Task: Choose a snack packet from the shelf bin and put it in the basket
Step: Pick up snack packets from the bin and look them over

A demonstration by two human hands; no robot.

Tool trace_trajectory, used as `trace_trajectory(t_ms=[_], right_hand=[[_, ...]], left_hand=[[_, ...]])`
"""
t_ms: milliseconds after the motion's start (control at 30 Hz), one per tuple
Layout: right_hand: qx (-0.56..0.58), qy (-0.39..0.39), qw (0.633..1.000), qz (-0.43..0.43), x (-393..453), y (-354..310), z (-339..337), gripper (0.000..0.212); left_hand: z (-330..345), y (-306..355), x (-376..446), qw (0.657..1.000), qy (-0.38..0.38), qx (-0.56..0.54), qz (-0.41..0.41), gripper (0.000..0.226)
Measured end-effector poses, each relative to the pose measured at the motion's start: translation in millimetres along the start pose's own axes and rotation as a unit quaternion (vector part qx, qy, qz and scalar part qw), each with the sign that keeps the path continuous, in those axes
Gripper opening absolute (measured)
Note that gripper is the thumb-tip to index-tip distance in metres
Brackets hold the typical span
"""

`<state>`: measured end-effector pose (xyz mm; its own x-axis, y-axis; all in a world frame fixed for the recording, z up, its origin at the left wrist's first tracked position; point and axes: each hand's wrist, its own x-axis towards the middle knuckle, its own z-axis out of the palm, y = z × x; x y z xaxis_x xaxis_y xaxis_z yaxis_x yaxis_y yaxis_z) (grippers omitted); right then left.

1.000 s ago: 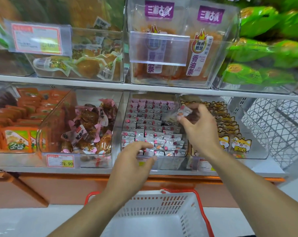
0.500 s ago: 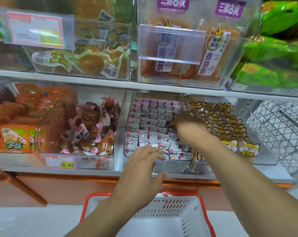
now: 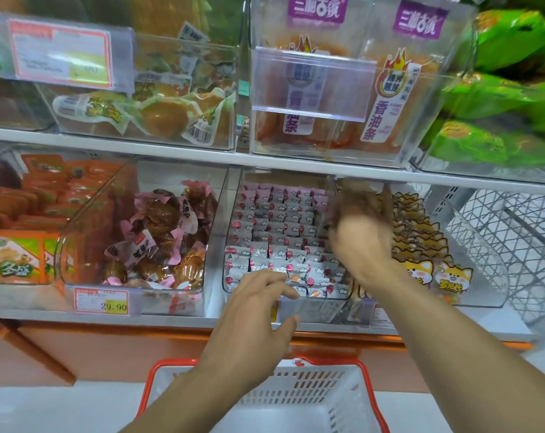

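Now right hand [image 3: 357, 242] blurred, grip unclear.

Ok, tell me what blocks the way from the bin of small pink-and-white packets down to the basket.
Nothing visible blocks it. The bin is open-topped, the red-rimmed white basket sits open directly below, and only the left hand hovers over that drop. The blurred right hand is inside the bin.

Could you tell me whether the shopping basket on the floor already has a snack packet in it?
Empty as far as visible: the shopping basket shows only bare white slotted walls and floor; the forearms hide part.
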<state>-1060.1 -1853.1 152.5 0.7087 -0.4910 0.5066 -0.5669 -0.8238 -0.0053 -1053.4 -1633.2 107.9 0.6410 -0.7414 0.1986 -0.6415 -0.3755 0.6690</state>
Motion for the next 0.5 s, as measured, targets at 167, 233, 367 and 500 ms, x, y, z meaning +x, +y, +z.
trace_trajectory(t_ms=[167,233,367,500], right_hand=[[0.359,0.07,0.922,0.13,-35.6,6.4,-25.7,0.014],[0.465,0.105,0.868,0.141,-53.7,3.8,-38.0,0.011],[0.642,-0.008,0.725,0.25,-84.8,-5.9,-49.8,0.008],[0.74,-0.116,0.568,0.342,-98.0,-8.9,-51.8,0.011]], left_hand=[[-4.5,6.2,-1.5,0.993,0.05,-0.089,-0.059,0.028],[-8.2,10.7,-0.7,0.969,0.094,-0.199,-0.11,0.029],[-18.0,15.2,-0.2,0.906,0.109,-0.357,-0.201,0.024],[-17.3,14.0,-6.5,0.838,0.119,-0.457,-0.274,0.01]])
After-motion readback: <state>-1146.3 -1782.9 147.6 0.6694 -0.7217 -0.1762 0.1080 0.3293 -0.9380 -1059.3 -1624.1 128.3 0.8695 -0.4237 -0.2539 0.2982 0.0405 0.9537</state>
